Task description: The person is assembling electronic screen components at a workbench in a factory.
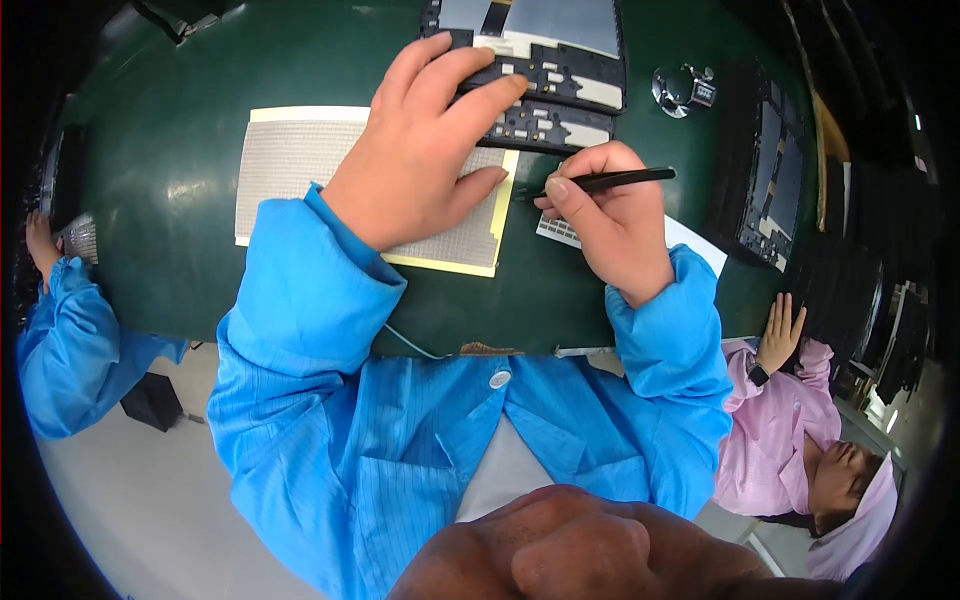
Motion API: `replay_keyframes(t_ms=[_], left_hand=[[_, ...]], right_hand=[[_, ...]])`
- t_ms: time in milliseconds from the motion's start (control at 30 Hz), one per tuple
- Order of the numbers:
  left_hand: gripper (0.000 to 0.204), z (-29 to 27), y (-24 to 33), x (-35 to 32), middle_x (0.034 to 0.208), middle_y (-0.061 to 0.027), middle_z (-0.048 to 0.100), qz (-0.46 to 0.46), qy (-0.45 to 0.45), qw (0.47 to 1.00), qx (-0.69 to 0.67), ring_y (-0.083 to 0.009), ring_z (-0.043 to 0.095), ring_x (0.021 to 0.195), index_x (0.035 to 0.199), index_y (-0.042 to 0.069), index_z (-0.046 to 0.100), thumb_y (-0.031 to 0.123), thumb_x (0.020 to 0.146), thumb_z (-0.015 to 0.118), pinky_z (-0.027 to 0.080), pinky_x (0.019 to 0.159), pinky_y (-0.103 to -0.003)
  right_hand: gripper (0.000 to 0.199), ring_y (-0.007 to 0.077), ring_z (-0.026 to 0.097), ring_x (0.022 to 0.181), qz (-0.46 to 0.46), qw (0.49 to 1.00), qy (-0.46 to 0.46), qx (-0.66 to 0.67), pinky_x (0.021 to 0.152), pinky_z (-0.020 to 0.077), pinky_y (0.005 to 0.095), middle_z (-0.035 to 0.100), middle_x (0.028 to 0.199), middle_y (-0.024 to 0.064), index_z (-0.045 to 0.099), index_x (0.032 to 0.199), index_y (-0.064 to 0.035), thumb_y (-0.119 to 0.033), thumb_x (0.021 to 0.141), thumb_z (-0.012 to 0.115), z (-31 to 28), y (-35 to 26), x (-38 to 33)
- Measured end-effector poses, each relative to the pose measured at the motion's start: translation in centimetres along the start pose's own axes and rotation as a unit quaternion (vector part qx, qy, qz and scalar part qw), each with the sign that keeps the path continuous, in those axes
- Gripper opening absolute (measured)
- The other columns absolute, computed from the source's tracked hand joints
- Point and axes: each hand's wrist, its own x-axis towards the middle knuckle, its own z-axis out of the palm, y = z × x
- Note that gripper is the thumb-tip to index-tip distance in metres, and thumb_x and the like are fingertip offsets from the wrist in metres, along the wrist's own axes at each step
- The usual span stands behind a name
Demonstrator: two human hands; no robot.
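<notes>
My left hand (pixel 425 140) lies flat, fingers spread, with its fingertips on a black frame part (pixel 560 80) and its palm over a grey gridded sheet (pixel 300 160) on yellow backing. My right hand (pixel 610 215) grips black tweezers (pixel 610 181), whose tip points left toward the sheet's right edge. Under my right hand lies a small white sheet (pixel 690 240) with a gridded patch. A second black frame part (pixel 550 125) lies just below the first.
The dark green table (pixel 170 200) carries a stack of black parts (pixel 770 180) at the right and a shiny clear object (pixel 682 88). A person in blue sits at the left (pixel 60 330), a person in pink at the right (pixel 790 420).
</notes>
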Motion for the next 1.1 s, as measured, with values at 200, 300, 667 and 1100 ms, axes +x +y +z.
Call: replay_keyframes(t_ms=[200,300,667,1100], left_hand=[[0.070,0.2,0.3,0.1,0.130,-0.0160,0.041,0.005,0.008,1.000,-0.006,-0.0419,0.032,0.124,0.124,0.009,0.051,0.004,0.059,0.075,0.033,0.103,-0.046],[0.068,0.2,0.2,0.1,0.130,-0.0154,0.041,0.011,0.020,1.000,-0.015,-0.0416,0.032,0.124,0.124,0.010,0.051,0.002,0.060,0.073,0.033,0.103,-0.046],[0.064,0.5,0.1,-0.1,0.128,-0.0151,0.043,0.007,0.024,1.000,0.002,-0.0412,0.033,0.123,0.123,0.010,0.052,-0.003,0.063,0.070,0.034,0.103,-0.046],[0.046,-0.1,2.0,-1.0,0.118,-0.0100,0.053,0.149,-0.060,0.987,-0.021,-0.0318,0.046,0.112,0.110,0.008,0.059,0.007,0.065,0.070,0.037,0.093,-0.042]], right_hand=[[0.014,0.0095,0.057,0.074,-0.005,0.999,-0.017,-0.038,0.063,0.0471,0.0221,0.058,0.080,0.0062,0.051,0.091,-0.0010,-0.004,0.084,0.064,1.3,0.7,-0.4],[0.015,0.0102,0.058,0.073,-0.009,1.000,0.002,0.005,0.063,0.0479,0.0228,0.059,0.081,0.0072,0.051,0.091,-0.0008,-0.004,0.084,0.064,1.4,0.7,-0.3],[0.016,0.0124,0.061,0.077,-0.032,0.999,0.026,-0.019,0.067,0.0505,0.0239,0.060,0.084,0.0091,0.050,0.093,0.0003,-0.002,0.084,0.063,0.8,0.5,-0.3],[0.013,0.0156,0.064,0.076,0.009,0.997,0.083,-0.001,0.067,0.0540,0.0265,0.061,0.081,0.0110,0.049,0.094,0.0025,-0.002,0.087,0.059,-2.8,0.5,-2.5]])
